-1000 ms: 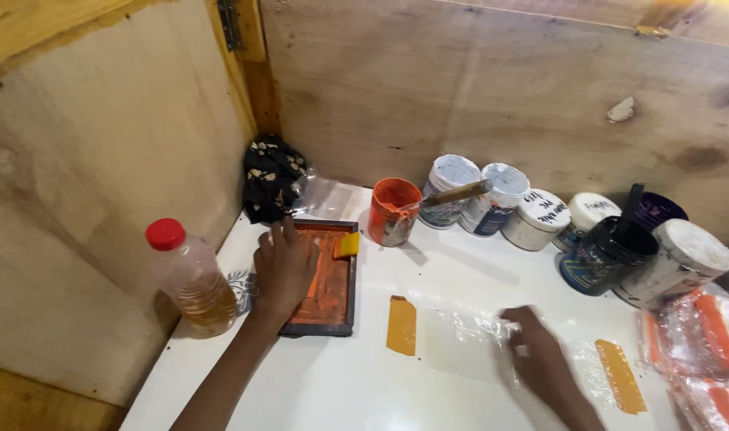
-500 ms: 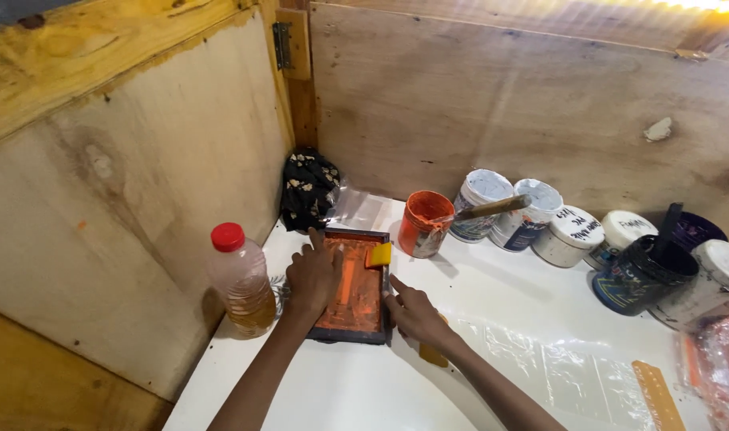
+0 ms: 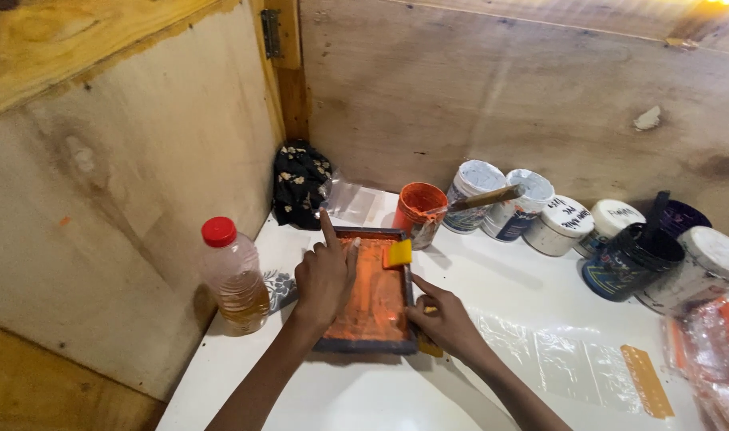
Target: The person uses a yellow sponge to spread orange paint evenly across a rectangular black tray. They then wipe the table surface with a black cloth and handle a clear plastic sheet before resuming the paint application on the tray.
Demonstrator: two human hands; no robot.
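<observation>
Orange-inked frame (image 3: 374,295): left hand (image 3: 324,275) flat, right hand (image 3: 444,323) seemingly gripping.

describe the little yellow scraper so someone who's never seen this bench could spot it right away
Start at the white table in the wooden corner and find the dark-framed screen smeared with orange ink, under both hands. The yellow scraper sits at the frame's far right corner, near the open orange paint pot. It is the only small bright yellow block there.
</observation>
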